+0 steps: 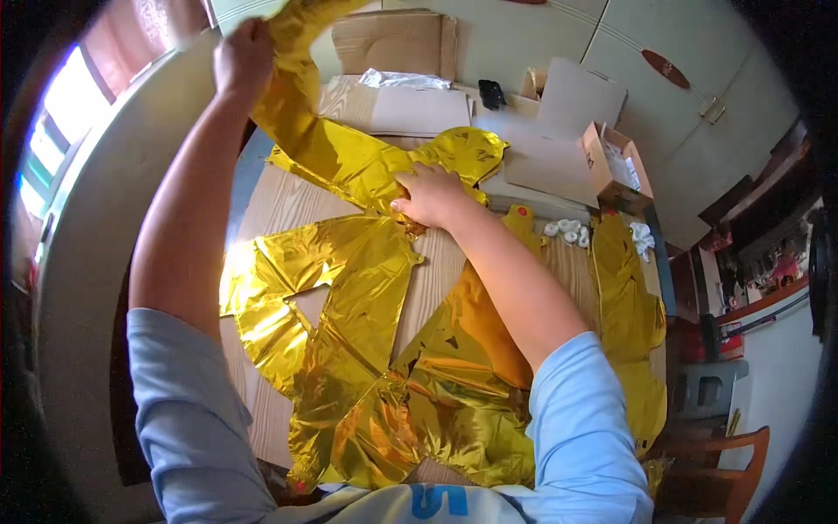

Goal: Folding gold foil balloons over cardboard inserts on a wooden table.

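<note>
My left hand (246, 59) is raised at the upper left, closed on one end of a flat gold foil balloon (336, 153). That end stands up off the table and runs past the top of the view. In the middle, my right hand (434, 194) grips the same foil with curled fingers, where it is bunched; the fingertips are partly hidden. Nearer to me lies more uninflated gold foil, a large cut-out shape (367, 314) joined or overlapping at creased places. Which pieces are separate, I cannot tell.
Another flat gold balloon (621, 301) lies along the table's right side. Small white rolls (569, 231) sit beside it. Toward the back are an open carton (616, 170), cardboard sheets (419, 112) and a black object (492, 94). A wooden chair (742, 463) stands at the lower right.
</note>
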The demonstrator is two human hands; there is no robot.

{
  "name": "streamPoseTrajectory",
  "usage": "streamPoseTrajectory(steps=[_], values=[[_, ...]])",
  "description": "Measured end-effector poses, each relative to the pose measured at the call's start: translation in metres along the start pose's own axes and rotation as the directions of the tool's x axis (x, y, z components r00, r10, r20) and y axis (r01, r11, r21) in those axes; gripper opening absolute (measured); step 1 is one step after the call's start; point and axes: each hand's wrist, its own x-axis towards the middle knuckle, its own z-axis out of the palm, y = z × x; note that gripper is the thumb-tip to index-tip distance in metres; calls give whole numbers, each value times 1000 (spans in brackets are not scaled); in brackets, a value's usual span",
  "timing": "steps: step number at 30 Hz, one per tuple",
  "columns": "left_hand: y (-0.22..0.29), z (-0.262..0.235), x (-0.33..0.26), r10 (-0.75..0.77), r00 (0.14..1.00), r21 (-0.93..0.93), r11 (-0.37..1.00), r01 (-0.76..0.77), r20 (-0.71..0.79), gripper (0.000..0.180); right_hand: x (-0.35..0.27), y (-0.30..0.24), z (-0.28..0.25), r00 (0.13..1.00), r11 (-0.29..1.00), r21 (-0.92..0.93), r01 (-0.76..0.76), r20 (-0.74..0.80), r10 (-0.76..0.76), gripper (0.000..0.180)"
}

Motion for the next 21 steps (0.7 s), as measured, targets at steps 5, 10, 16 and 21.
streamPoseTrajectory(steps=[5,10,16,21], values=[[-74,-62,73,-14,869,-238,964,-120,-495,25,4,-16,-12,989,1000,16,2,147,-4,58],[-14,-140,57,295,831,-106,917,-385,-471,27,0,-9,-12,995,1000,-30,-2,101,5,56],[58,-153,-8,229,968,-400,881,-251,-102,28,-45,-6,-56,905,800,571,186,-416,86,58],[124,-197,-120,419,905,-634,720,-281,74,20,-169,-36,-174,299,954,-146,262,-928,-224,89]])
